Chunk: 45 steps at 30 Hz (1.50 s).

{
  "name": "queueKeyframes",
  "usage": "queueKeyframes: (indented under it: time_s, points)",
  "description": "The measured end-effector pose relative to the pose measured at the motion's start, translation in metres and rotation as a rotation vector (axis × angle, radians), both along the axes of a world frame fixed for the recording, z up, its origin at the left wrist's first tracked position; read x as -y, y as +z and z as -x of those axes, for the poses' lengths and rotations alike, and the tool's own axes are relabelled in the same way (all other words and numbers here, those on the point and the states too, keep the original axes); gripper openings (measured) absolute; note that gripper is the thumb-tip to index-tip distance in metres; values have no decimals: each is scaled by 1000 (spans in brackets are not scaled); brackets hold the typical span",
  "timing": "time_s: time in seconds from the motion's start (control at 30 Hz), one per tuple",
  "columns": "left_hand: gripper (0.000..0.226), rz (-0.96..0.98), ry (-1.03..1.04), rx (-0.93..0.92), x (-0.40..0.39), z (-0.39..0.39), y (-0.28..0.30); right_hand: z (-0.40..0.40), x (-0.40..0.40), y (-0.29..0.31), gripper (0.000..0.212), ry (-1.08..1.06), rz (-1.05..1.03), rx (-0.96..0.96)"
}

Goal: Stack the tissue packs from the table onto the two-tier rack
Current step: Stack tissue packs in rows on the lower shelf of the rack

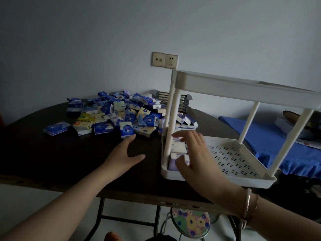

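Tissue packs point(178, 150) under right hand point(192, 153) fingers point(180, 160), on rack point(234, 178).

Looked like a plain room in a home, likely a bedroom used as workspace: bare pale wall point(104, 40) with two beige socket plates point(164, 60), a dark folding table point(69, 153) on black metal legs, a round stool with flowered seat point(190, 221) tucked under its near edge, and a bed with blue sheet point(264, 136) past the table's right edge, some papers and clutter lying on it; light was dim
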State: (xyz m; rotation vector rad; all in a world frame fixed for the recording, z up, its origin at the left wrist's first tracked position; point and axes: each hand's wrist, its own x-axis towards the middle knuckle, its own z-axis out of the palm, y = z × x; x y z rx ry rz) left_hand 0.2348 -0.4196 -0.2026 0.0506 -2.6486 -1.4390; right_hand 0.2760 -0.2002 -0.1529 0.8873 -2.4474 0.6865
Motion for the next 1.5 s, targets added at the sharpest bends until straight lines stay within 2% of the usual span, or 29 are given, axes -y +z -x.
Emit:
queueKeyframes:
  time_s: [0.13,0.27,0.47,0.6,0.7,0.77,0.93,1.03,1.1,1.17,1.27,1.4,1.5]
  points:
    - [73,188,135,-10,54,-1,-18,1,53,-11,44,162,-46,53]
    - [64,330,224,-25,93,-8,-36,33,109,-28,50,134,-40,133]
    - [60,311,290,-175,96,1,-48,109,171,-58,68,-103,-57,352]
    - [56,256,318,-243,100,3,-54,155,190,-65,63,-237,-70,418]
    - [56,245,323,-278,99,3,-55,177,196,-65,58,-259,-175,496]
    - [58,244,316,-290,99,4,-55,183,197,-65,54,-224,-215,529]
    - [72,278,259,-274,99,5,-54,159,193,-65,25,22,-31,531]
    - [80,374,212,-204,100,7,-54,142,189,-65,28,170,14,603]
    - [74,440,193,-177,100,8,-54,139,186,-61,29,197,113,609]
    - [63,467,198,-209,99,7,-54,144,185,-56,29,100,156,519]
    - [54,419,248,-275,97,5,-55,166,181,-56,42,-186,-54,344]
    - [52,390,286,-285,97,3,-54,197,174,-66,55,-326,-212,506]
    - [51,363,286,-294,98,3,-54,199,168,-71,55,-329,-242,522]
